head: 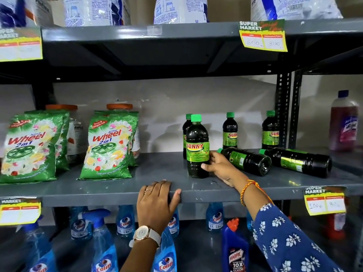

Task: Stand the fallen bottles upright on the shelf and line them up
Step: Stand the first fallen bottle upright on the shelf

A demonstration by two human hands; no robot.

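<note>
On the grey middle shelf (117,185) a dark bottle with a green cap and a "SUNNY" label (197,146) stands upright near the front. My right hand (220,166) wraps its lower right side. A second upright bottle (186,132) stands just behind it, and two more (230,130) (270,130) stand further back to the right. Two bottles (246,160) (298,161) lie on their sides, caps pointing left, right of my hand. My left hand (157,205) grips the shelf's front edge.
Green Wheel detergent bags (110,146) (29,148) stand at the left of the shelf. A pink bottle (343,124) stands past the upright post at right. Blue Colin spray bottles (102,242) and a Harpic bottle (235,250) fill the shelf below. Price tags (325,201) hang off shelf edges.
</note>
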